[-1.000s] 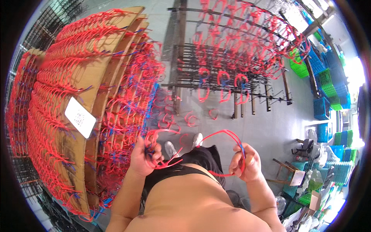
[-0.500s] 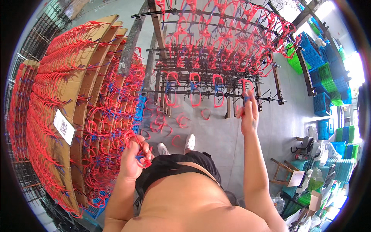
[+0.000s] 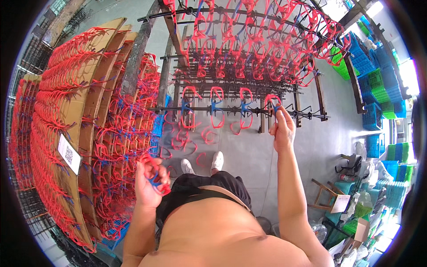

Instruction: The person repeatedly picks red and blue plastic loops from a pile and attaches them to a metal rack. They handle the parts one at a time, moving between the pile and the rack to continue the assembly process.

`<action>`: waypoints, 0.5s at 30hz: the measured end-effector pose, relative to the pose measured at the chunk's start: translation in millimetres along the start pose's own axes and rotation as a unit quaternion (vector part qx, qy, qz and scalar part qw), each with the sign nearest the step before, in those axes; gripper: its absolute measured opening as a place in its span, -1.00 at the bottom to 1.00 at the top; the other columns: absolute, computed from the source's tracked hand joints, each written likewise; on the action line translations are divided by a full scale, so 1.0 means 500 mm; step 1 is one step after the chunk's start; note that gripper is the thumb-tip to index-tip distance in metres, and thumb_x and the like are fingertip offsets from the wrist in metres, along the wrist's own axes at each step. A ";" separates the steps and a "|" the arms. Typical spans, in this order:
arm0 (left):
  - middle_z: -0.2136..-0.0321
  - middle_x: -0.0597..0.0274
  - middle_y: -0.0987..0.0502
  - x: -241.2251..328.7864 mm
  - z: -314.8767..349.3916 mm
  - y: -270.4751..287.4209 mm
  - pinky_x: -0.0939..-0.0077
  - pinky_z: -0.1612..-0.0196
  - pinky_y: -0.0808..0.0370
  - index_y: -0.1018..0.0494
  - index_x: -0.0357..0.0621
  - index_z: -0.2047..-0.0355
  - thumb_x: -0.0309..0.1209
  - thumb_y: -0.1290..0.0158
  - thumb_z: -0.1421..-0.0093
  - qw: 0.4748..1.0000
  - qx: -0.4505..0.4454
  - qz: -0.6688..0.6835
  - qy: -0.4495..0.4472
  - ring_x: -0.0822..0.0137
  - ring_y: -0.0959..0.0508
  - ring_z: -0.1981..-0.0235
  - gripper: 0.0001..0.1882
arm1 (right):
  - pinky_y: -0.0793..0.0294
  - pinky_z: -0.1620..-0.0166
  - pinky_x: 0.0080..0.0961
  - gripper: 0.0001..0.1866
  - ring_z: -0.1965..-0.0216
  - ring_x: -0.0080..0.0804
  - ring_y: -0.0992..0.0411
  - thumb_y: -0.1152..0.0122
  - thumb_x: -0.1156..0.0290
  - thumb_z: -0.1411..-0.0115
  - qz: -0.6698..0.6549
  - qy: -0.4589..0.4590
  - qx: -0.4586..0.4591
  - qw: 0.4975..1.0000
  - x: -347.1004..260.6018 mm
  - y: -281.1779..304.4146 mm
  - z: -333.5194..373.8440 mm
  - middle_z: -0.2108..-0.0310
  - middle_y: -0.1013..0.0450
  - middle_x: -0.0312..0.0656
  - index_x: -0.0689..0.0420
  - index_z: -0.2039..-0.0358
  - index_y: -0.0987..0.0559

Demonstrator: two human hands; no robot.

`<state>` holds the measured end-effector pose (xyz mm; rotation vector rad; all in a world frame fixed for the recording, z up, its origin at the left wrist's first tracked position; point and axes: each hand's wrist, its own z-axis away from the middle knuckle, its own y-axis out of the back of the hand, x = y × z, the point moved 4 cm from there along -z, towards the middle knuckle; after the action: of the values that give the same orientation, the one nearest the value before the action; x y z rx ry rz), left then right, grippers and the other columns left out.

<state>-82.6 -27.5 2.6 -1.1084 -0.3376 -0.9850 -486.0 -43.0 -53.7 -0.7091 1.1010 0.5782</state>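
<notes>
Where the right hand (image 3: 283,132) hides its lower part, a slim, smooth red-and-blue loop (image 3: 271,97) sits pinched between the fingers at the black bar (image 3: 202,109); the left hand (image 3: 148,191) curls its fingers around bunched red-and-blue pieces (image 3: 166,191), their number unclear.

You are holding a glossy, plastic-looking loop (image 3: 270,97) at the near edge of the metal rack (image 3: 141,55); cardboard panels (image 3: 78,116) are looking matt.

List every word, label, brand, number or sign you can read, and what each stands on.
No words, brands or numbers can be read.
White card at the cardboard panel: a square black-and-white code, too small to decode.
</notes>
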 end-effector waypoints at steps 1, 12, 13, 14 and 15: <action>0.57 0.28 -0.35 0.010 0.006 0.024 0.52 0.48 -0.32 -0.39 -0.16 0.22 -0.05 0.16 -0.26 0.993 0.041 -0.106 -0.033 0.43 -0.34 0.59 -0.59 | -0.25 0.61 -0.70 -0.58 0.71 -0.70 -0.16 -0.07 0.34 -0.21 0.000 -0.003 -0.007 1.000 0.003 0.008 0.003 0.37 -0.48 -0.22 0.21 -0.06 -0.38; 0.18 0.22 -0.52 0.010 0.210 0.224 0.57 0.03 -0.34 -0.36 -0.18 -0.05 -0.36 0.00 -0.19 0.851 0.071 -0.514 0.078 0.49 -0.45 0.13 -0.59 | -0.29 0.58 -0.67 -0.61 0.73 -0.68 -0.18 -0.06 0.31 -0.24 0.018 0.021 -0.009 1.000 0.028 0.037 0.000 0.21 -0.50 -0.19 0.21 -0.03 -0.39; 0.16 0.21 -0.52 0.013 0.207 0.225 0.57 0.02 -0.33 -0.36 -0.19 -0.05 -0.36 0.01 -0.20 0.858 0.065 -0.501 0.089 0.49 -0.44 0.11 -0.59 | -0.29 0.57 -0.68 -0.62 0.72 -0.68 -0.17 -0.04 0.32 -0.24 0.016 0.014 -0.002 1.000 0.023 0.023 0.005 0.21 -0.50 -0.19 0.20 -0.03 -0.39; 0.15 0.21 -0.51 0.013 0.207 0.239 0.57 0.02 -0.33 -0.36 -0.20 -0.05 -0.35 0.01 -0.20 0.869 0.072 -0.479 0.101 0.50 -0.44 0.11 -0.60 | -0.29 0.57 -0.68 -0.63 0.72 -0.68 -0.16 -0.03 0.33 -0.25 0.014 0.007 0.007 1.000 0.026 0.011 0.010 0.20 -0.49 -0.19 0.19 -0.03 -0.39; 0.15 0.22 -0.51 0.002 0.200 0.252 0.58 0.02 -0.33 -0.36 -0.21 -0.05 -0.35 0.02 -0.21 0.881 0.072 -0.454 0.112 0.51 -0.43 0.10 -0.60 | -0.29 0.57 -0.67 -0.63 0.72 -0.68 -0.16 -0.03 0.33 -0.25 0.012 0.005 -0.004 1.000 0.027 0.014 0.005 0.20 -0.49 -0.19 0.18 -0.03 -0.39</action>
<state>41.5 71.0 -26.4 -0.6593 -0.7624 -1.8641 -484.9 -35.5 -67.0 -0.7071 1.1179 0.6007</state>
